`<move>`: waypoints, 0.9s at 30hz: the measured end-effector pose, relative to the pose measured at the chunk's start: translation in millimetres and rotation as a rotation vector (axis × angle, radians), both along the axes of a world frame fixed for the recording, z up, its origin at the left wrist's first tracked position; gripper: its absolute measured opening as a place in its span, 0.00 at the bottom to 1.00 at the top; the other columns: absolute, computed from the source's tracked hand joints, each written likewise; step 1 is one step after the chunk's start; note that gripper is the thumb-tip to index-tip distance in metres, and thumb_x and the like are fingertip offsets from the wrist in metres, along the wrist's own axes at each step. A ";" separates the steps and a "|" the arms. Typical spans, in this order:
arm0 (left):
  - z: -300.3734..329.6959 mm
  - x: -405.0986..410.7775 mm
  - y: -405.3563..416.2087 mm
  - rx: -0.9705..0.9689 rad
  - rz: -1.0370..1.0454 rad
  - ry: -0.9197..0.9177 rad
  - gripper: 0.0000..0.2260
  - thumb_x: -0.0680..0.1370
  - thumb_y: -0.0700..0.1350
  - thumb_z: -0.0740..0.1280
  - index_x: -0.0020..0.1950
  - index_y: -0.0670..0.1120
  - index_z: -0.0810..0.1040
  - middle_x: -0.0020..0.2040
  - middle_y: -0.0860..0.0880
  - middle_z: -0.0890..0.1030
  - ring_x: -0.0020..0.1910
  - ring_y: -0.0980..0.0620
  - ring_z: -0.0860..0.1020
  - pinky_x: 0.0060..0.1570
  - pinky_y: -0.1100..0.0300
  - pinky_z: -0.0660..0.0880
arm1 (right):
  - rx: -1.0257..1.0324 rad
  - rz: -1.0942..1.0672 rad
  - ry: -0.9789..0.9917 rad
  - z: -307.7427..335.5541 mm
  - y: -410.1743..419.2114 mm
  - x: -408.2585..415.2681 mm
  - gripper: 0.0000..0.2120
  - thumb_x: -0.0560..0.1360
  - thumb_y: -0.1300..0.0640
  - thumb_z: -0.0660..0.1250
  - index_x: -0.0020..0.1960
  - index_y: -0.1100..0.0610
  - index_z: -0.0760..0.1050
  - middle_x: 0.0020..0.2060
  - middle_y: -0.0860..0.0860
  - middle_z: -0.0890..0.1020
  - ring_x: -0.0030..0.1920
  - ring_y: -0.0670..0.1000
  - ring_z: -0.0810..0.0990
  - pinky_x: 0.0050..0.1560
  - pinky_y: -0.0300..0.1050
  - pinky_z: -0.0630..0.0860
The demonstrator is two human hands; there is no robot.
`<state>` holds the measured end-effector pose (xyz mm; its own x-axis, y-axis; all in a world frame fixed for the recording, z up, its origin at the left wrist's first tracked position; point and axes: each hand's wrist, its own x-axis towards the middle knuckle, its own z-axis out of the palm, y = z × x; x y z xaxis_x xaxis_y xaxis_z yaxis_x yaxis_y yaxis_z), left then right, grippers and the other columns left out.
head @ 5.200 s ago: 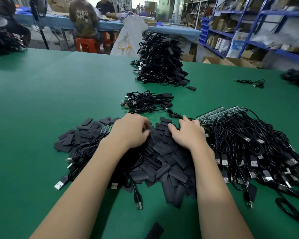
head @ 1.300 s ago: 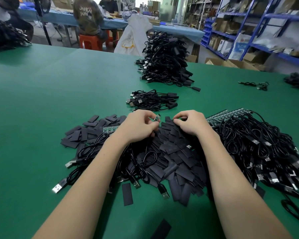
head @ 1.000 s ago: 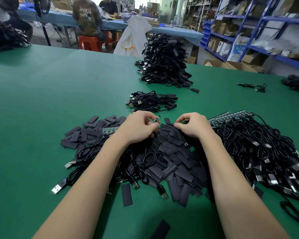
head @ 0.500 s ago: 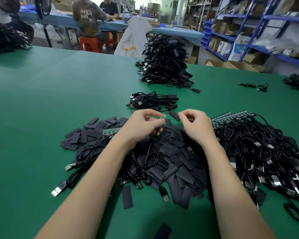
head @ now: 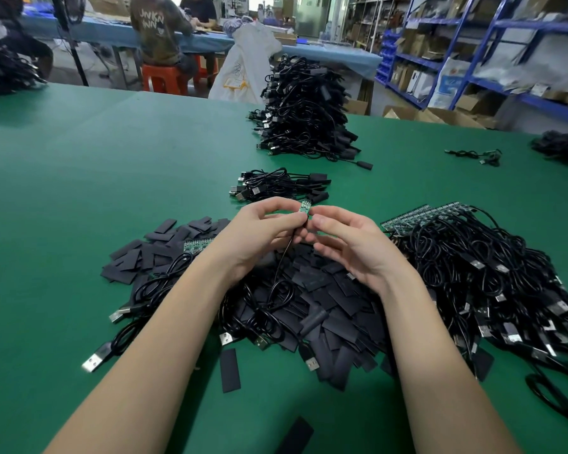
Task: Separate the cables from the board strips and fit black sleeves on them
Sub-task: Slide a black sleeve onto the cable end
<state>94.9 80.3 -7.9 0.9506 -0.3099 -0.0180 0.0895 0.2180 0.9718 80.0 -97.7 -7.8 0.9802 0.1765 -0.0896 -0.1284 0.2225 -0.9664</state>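
My left hand (head: 263, 231) pinches a small green board (head: 305, 207) between thumb and forefinger, above the table; its thin black cable (head: 284, 257) hangs down into the heap. My right hand (head: 351, 247) meets it from the right, thumb and forefinger pinched beside the board; a dark sliver of a black sleeve (head: 310, 220) shows between the thumbs, the rest hidden. Under both hands lies a pile of flat black sleeves (head: 328, 296). To the right sits a heap of cables (head: 492, 276) still joined to green board strips (head: 417, 217).
A small bundle of sleeved cables (head: 276, 188) lies just beyond my hands, a tall stack (head: 305, 113) farther back. Loose cables and a short board strip (head: 195, 245) lie left. Stray sleeves (head: 230, 370) dot the green table (head: 79, 191). People sit at a far table.
Both hands have risen from the sleeve pile and come together. The right hand carried a black sleeve up to the board that the left hand holds.
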 end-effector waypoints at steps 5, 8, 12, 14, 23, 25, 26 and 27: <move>0.6 -0.5 2.0 -0.061 -0.103 0.023 0.03 0.79 0.36 0.69 0.50 0.43 0.77 0.40 0.46 0.83 0.38 0.52 0.82 0.46 0.64 0.80 | 0.090 0.047 0.092 -1.8 -2.3 1.7 0.08 0.66 0.55 0.78 0.45 0.53 0.88 0.42 0.54 0.87 0.41 0.47 0.85 0.40 0.34 0.80; 1.7 -1.5 1.8 -0.080 -0.138 0.019 0.04 0.79 0.35 0.68 0.49 0.44 0.77 0.42 0.46 0.83 0.39 0.51 0.82 0.47 0.64 0.80 | 0.143 0.039 0.129 -3.1 -5.5 1.0 0.07 0.67 0.54 0.78 0.43 0.54 0.88 0.43 0.55 0.86 0.41 0.47 0.85 0.39 0.34 0.81; 1.1 -2.0 1.7 -0.083 -0.120 -0.002 0.05 0.79 0.35 0.68 0.48 0.45 0.76 0.39 0.46 0.82 0.37 0.51 0.80 0.46 0.63 0.80 | 0.155 -0.003 0.171 -3.2 -1.8 0.4 0.12 0.65 0.62 0.76 0.48 0.54 0.84 0.41 0.52 0.86 0.38 0.47 0.85 0.34 0.34 0.80; 1.2 -1.1 3.5 -0.083 -0.105 -0.005 0.05 0.78 0.35 0.69 0.47 0.45 0.76 0.39 0.46 0.81 0.36 0.50 0.80 0.48 0.60 0.79 | 0.175 -0.015 0.200 -2.7 0.8 0.5 0.16 0.66 0.64 0.75 0.53 0.56 0.81 0.40 0.52 0.86 0.36 0.46 0.84 0.33 0.33 0.79; -1.2 -0.6 1.5 -0.034 -0.035 0.055 0.05 0.77 0.37 0.72 0.46 0.46 0.78 0.39 0.46 0.82 0.37 0.52 0.81 0.41 0.62 0.80 | 0.174 -0.038 0.128 -5.2 1.1 3.0 0.11 0.73 0.64 0.72 0.55 0.59 0.81 0.46 0.54 0.84 0.41 0.46 0.81 0.30 0.31 0.75; -1.6 0.3 2.7 -0.050 -0.037 0.066 0.06 0.77 0.37 0.72 0.46 0.46 0.77 0.37 0.47 0.82 0.37 0.52 0.82 0.41 0.62 0.80 | 0.207 -0.053 0.092 -6.6 0.0 5.4 0.08 0.77 0.65 0.68 0.47 0.57 0.85 0.47 0.53 0.85 0.39 0.45 0.80 0.29 0.32 0.73; -1.6 0.6 4.0 -0.052 -0.047 0.065 0.06 0.77 0.37 0.72 0.45 0.46 0.77 0.37 0.47 0.82 0.37 0.52 0.82 0.41 0.62 0.80 | 0.227 -0.062 0.082 -6.3 -0.4 5.8 0.10 0.79 0.65 0.66 0.44 0.56 0.84 0.48 0.52 0.86 0.38 0.44 0.80 0.29 0.33 0.72; -1.4 0.7 5.5 -0.045 -0.060 0.060 0.06 0.77 0.37 0.72 0.45 0.46 0.77 0.37 0.47 0.82 0.38 0.51 0.82 0.42 0.62 0.80 | 0.250 -0.079 0.066 -6.2 -1.2 6.0 0.09 0.79 0.65 0.66 0.46 0.57 0.83 0.48 0.52 0.87 0.38 0.44 0.80 0.30 0.33 0.72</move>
<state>95.6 85.8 -9.3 0.9279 -0.3682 -0.0595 0.1620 0.2542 0.9535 86.0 -99.0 -14.0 0.9852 0.1248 -0.1172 -0.1624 0.4651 -0.8702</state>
